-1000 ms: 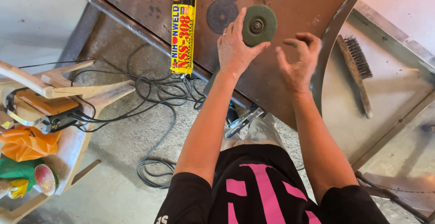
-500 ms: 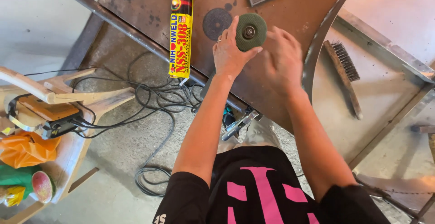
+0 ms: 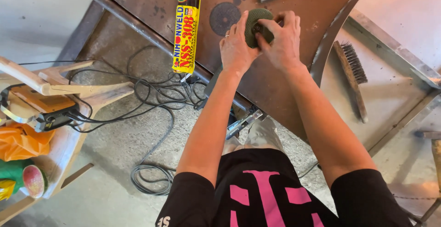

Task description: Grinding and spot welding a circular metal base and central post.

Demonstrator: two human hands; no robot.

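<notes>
A dark green grinding disc (image 3: 254, 21) is held above the rusty brown metal plate (image 3: 294, 71). My left hand (image 3: 235, 48) grips the disc from the left, thumb and fingers around its edge. My right hand (image 3: 281, 38) has its fingertips pinched on the disc's centre hub. Both hands touch the disc and hide most of it. A second, darker disc (image 3: 222, 18) lies flat on the plate just left of my left hand.
A yellow and red packet of welding rods (image 3: 187, 25) lies on the plate's left side. A wire brush (image 3: 353, 78) rests on the grey sheet at right. Black cables (image 3: 147, 107) coil on the concrete floor. A wooden stool with tools (image 3: 41, 98) stands at left.
Both hands have drawn together on the green disc. My right hand, loose beside it a second ago, now pinches its centre. The view has shifted slightly.
</notes>
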